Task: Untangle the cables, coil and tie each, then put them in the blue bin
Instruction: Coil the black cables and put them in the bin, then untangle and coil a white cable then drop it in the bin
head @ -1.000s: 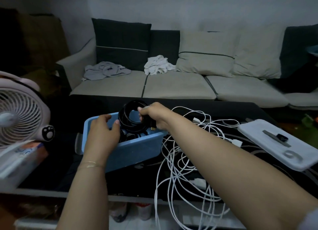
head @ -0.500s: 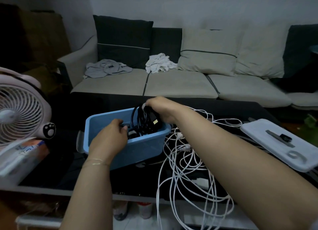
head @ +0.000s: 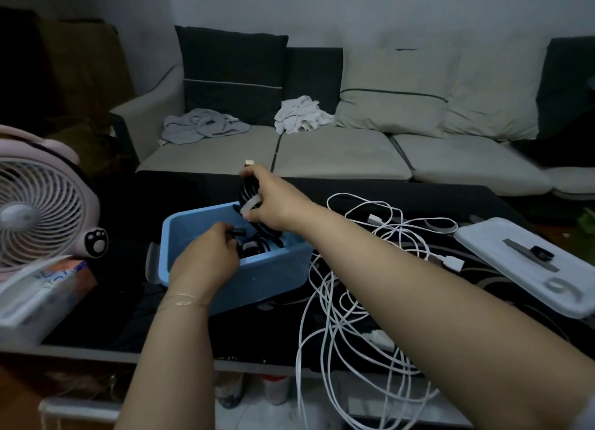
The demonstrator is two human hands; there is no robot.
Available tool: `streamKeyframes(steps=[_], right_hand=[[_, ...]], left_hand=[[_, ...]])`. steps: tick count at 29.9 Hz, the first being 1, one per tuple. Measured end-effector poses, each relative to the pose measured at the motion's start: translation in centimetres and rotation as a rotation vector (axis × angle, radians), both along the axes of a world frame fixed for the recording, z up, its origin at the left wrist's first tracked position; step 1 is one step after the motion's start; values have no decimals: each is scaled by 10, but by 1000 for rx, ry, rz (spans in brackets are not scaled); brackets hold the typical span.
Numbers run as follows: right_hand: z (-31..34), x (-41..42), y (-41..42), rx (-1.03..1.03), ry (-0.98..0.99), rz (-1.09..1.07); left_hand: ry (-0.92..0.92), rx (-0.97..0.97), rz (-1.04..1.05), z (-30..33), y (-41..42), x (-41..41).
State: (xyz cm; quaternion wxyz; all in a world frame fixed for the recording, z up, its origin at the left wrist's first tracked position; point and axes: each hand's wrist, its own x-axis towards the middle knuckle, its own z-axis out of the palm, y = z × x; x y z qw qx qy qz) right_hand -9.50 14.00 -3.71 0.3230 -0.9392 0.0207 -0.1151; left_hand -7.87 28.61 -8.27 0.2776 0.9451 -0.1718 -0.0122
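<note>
Over the far rim of the blue bin, your right hand grips a black coiled cable, banded with a pale tie and held up on edge, its light plug tip poking out above your fingers. Your left hand reaches inside the bin and pinches a small dark plug or cable end (which one is hard to say in this dim light). You look to be at the stowing step for the black cable; next, lower the coil flat among the dark cables already in there and let go. Beside the bin, the white cables lie tangled across the worktop, trailing off its near edge, so those remain untouched.
</note>
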Motion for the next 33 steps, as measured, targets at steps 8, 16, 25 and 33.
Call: streamKeyframes(steps=[8, 16, 25, 33], right_hand=[[-13, -7, -16, -455, 341, 193], [-14, 2, -12, -255, 424, 139], [-24, 10, -8, -283, 560, -48], [-17, 17, 3, -252, 589, -92]], left_hand=[[-26, 49, 41, -1, -1, -1], [-50, 81, 28, -1, 0, -2], [-83, 75, 19, -2, -2, -5], [-121, 89, 59, -2, -5, -10]])
